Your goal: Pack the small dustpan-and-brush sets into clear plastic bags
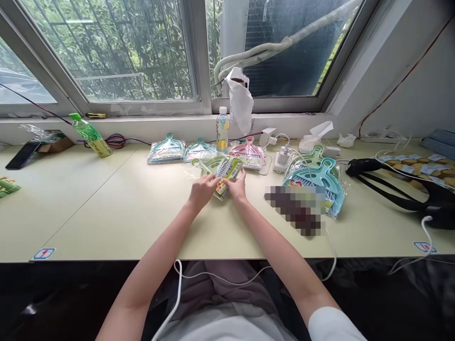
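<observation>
Both hands are on a plastic-wrapped green dustpan and brush set [229, 174] with a green and yellow label, tilted over the middle of the table. My left hand [203, 192] grips its left side, fingers bent on the wrapping. On the right edge, my right hand [236, 186] holds it with the thumb on the front. Behind it stand wrapped sets: a blue one [167, 150], another blue one [199, 150] and a pink one [249, 152]. More green and blue sets [314, 175] are piled to the right.
The pale table [142, 213] runs below a window. An upright bottle [222, 130] stands behind my hands, and a green bottle [91, 135] leans at left. A phone [23, 155], a power strip [281, 159], a blurred dark object [298, 210] and a black strap [394, 189] lie around.
</observation>
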`<action>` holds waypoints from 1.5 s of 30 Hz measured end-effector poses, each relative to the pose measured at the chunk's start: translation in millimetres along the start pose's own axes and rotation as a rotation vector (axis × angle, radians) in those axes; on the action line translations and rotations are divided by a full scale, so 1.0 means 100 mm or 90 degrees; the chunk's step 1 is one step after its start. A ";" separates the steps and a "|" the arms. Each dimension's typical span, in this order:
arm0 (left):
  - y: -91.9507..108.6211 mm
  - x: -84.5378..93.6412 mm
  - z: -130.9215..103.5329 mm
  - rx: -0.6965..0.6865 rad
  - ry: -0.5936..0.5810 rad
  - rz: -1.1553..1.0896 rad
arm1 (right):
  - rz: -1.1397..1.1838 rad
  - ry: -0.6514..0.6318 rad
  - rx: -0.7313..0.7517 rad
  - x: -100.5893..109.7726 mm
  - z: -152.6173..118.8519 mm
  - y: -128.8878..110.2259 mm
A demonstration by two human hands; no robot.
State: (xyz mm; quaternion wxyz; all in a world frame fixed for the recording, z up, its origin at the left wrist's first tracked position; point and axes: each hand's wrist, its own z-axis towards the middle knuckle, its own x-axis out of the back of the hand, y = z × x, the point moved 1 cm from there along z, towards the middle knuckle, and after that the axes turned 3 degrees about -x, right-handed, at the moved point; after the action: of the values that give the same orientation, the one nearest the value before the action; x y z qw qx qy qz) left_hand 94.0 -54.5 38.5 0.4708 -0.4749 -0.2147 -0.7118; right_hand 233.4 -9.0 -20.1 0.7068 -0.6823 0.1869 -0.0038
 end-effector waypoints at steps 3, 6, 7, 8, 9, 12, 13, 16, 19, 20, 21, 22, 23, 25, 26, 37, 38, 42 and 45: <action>-0.01 -0.02 0.01 -0.021 -0.014 -0.015 | -0.012 -0.001 -0.007 0.01 0.02 0.01; -0.03 -0.06 0.03 -0.020 -0.003 -0.042 | -0.014 -0.016 -0.002 0.00 0.01 0.01; -0.03 -0.07 0.03 -0.019 0.009 -0.047 | -0.012 -0.020 -0.001 -0.01 0.01 0.01; -0.03 -0.07 0.03 -0.018 0.019 -0.048 | -0.009 -0.021 0.000 -0.01 0.01 0.01; -0.03 -0.07 0.03 -0.014 0.024 -0.045 | -0.007 -0.022 0.000 -0.02 0.00 0.01; 0.01 -0.05 0.03 0.004 -0.011 -0.024 | -0.006 -0.022 -0.001 -0.02 0.00 0.01; 0.03 -0.04 0.03 0.008 -0.030 -0.021 | -0.007 -0.021 -0.001 -0.02 0.01 0.01; 0.08 -0.03 0.02 0.001 -0.063 -0.031 | -0.006 -0.019 0.001 -0.02 0.02 0.03; 0.09 -0.05 0.02 0.018 -0.066 -0.049 | -0.003 -0.018 0.007 -0.02 0.04 0.05; 0.09 -0.06 0.02 0.030 -0.061 -0.057 | -0.002 -0.018 0.008 -0.01 0.04 0.06; 0.08 -0.08 0.02 0.042 -0.052 -0.068 | 0.001 -0.020 0.009 -0.01 0.05 0.06; 0.07 -0.10 0.03 0.050 -0.039 -0.083 | 0.005 -0.022 0.009 -0.01 0.05 0.07; 0.05 -0.12 0.03 0.053 -0.024 -0.098 | 0.009 -0.024 0.009 -0.01 0.05 0.07; 0.02 -0.15 0.03 0.054 -0.007 -0.115 | 0.023 -0.031 0.001 -0.01 0.05 0.07; 0.01 -0.16 0.03 0.054 -0.010 -0.115 | 0.033 -0.036 -0.003 -0.02 0.05 0.07; 0.13 0.06 0.03 -0.006 -0.068 -0.011 | 0.058 -0.036 -0.022 -0.04 0.05 0.09; 0.14 0.06 0.03 -0.015 -0.071 -0.004 | 0.064 -0.036 -0.021 -0.04 0.05 0.08; 0.15 0.02 0.04 -0.001 -0.011 0.040 | 0.086 -0.040 -0.023 -0.04 0.03 0.04; 0.14 -0.02 0.03 0.036 -0.026 0.057 | 0.085 -0.049 -0.016 -0.05 0.02 0.04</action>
State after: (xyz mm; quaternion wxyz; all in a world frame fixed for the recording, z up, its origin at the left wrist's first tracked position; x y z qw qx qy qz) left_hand 108.0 -57.4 35.8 0.5110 -0.4854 -0.2228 -0.6736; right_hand 228.4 -5.1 -23.2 0.7036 -0.6767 0.2047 0.0719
